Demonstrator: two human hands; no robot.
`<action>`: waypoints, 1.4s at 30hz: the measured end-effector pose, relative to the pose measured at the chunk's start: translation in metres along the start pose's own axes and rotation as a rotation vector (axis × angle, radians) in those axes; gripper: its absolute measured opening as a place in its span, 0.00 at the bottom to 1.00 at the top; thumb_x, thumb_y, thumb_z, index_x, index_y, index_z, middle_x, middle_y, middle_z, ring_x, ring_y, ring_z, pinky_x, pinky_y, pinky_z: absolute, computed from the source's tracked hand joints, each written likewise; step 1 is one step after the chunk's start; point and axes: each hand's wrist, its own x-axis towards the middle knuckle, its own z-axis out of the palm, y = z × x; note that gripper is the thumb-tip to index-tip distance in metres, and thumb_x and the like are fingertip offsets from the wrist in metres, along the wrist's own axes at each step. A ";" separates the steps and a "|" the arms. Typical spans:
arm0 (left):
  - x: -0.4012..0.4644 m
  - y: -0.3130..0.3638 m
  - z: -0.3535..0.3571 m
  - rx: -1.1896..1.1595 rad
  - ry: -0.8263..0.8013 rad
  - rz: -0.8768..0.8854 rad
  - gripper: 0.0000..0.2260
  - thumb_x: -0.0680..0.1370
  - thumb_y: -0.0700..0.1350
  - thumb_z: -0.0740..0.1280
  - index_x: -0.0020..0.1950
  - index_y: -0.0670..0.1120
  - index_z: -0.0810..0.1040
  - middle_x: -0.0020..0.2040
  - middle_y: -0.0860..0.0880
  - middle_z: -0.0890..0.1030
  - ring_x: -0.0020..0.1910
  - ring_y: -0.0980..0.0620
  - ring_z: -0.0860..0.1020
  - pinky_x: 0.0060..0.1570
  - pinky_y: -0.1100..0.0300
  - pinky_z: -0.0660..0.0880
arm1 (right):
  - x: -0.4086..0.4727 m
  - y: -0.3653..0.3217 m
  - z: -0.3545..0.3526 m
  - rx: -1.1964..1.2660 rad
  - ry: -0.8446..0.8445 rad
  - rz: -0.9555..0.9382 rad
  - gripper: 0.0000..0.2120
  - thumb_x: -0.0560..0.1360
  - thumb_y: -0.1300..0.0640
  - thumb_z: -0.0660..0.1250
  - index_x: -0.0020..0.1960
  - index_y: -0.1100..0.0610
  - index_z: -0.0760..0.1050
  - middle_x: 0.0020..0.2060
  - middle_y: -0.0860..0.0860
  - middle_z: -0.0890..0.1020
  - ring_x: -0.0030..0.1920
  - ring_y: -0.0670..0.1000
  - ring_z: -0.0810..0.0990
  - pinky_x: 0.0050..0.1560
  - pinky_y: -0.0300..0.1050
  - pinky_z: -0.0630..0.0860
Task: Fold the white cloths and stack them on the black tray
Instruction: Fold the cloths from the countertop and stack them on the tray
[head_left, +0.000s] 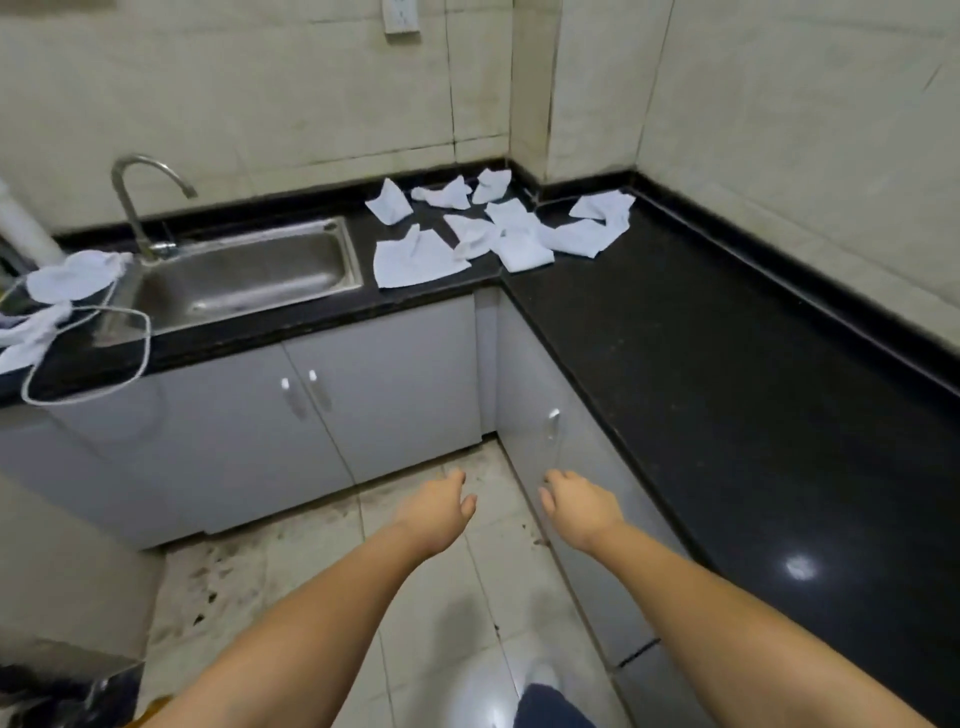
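Several crumpled white cloths (498, 228) lie scattered in the far corner of the black L-shaped countertop (727, 364). The largest one (415, 257) sits nearest the sink. No black tray can be made out. My left hand (439, 506) and my right hand (579, 504) are stretched forward over the floor, well short of the cloths. Both hold nothing and their fingers are loosely apart.
A steel sink (249, 273) with a curved tap (140, 197) is set in the left counter. More white cloth (72, 275) and a white cord (104, 358) lie left of the sink. Grey cabinet doors (332, 395) stand under the counter. The tiled floor (426, 613) is stained.
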 end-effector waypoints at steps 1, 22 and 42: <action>0.022 0.002 -0.010 0.010 0.009 0.019 0.17 0.81 0.52 0.54 0.65 0.44 0.66 0.60 0.41 0.76 0.58 0.41 0.75 0.53 0.51 0.72 | 0.022 0.001 -0.010 -0.004 0.023 -0.004 0.18 0.82 0.51 0.50 0.66 0.58 0.68 0.62 0.57 0.74 0.59 0.60 0.76 0.54 0.49 0.72; 0.469 0.037 -0.190 -0.012 0.104 0.219 0.11 0.79 0.48 0.57 0.58 0.44 0.71 0.55 0.43 0.76 0.55 0.42 0.75 0.50 0.50 0.73 | 0.432 0.054 -0.179 0.148 0.180 0.072 0.17 0.82 0.50 0.52 0.66 0.55 0.69 0.61 0.54 0.74 0.59 0.56 0.75 0.55 0.50 0.72; 0.636 0.028 -0.211 -0.091 -0.060 0.463 0.08 0.79 0.48 0.60 0.53 0.46 0.76 0.51 0.49 0.80 0.53 0.48 0.76 0.56 0.54 0.69 | 0.597 0.071 -0.203 0.010 0.155 0.088 0.13 0.79 0.56 0.58 0.61 0.55 0.74 0.56 0.55 0.74 0.56 0.57 0.74 0.55 0.49 0.69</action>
